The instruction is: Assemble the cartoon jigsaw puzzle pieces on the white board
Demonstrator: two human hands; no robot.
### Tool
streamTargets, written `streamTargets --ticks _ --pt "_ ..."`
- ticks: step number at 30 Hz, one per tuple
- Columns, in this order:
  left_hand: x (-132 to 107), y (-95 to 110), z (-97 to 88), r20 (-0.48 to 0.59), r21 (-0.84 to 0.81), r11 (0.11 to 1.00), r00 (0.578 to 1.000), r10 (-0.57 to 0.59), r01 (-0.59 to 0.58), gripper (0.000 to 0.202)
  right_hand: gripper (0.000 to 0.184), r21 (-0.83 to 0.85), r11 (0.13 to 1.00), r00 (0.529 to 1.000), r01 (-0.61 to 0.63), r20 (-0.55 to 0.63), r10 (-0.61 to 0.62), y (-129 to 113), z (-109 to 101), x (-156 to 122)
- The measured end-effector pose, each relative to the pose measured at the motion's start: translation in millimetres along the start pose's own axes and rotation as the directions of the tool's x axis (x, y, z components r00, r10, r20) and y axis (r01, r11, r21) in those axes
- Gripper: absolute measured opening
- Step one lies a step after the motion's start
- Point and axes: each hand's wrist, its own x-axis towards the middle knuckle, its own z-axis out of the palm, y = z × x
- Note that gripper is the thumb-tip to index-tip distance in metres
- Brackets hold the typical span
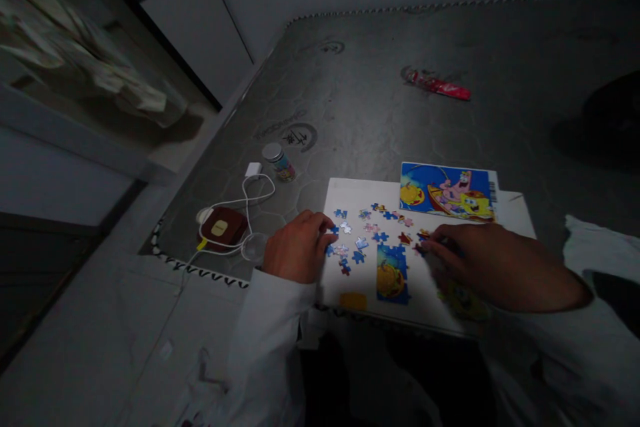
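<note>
My left hand (299,247) is at the left edge of a white board (365,190), fingers curled, with a blue puzzle piece (335,229) between thumb and forefinger. Over the right half, my right hand (487,260) pinches a dark puzzle piece (421,246). Loose jigsaw pieces (371,228), several of them blue, pink or red, lie spread between the hands. Nearer me is a joined section (391,273) showing a burger on blue. Under my right hand, a yellow cartoon section (465,300) is partly hidden. A picture card (447,192) lies at the board's far edge.
Left of the board stand a small lidded jar (279,161), a brown box (223,227) wrapped in a white cable and a white charger (253,170). A red wrapper (440,85) lies farther back on the grey mat (360,120). A dark object (615,113) is at far right.
</note>
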Motion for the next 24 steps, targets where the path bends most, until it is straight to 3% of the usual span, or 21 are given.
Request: streamTargets --ticks 8,15,20,24 --pt "0.8 -0.9 0.5 0.011 0.005 1.0 1.0 0.028 -0.028 0.023 0.043 -0.005 1.0 1.0 -0.017 0.012 0.017 -7.0 -3.9 1.3" --pt "0.5 -3.7 3.4 -0.041 0.047 0.996 0.996 0.077 -0.075 0.026 0.039 -0.002 1.0 1.0 -0.012 -0.029 0.012 -6.9 -3.3 -0.1" --pt "0.1 -5.1 3.7 -0.092 -0.001 0.975 0.971 0.223 -0.224 0.028 0.037 -0.011 0.999 0.999 0.035 -0.021 -0.035 -7.5 -2.2 1.0" --pt "-1.5 -2.4 2.1 -0.036 0.025 0.947 0.947 0.321 -0.32 0.046 0.039 0.005 0.989 0.986 0.145 -0.089 -0.144 -3.6 5.7 0.1"
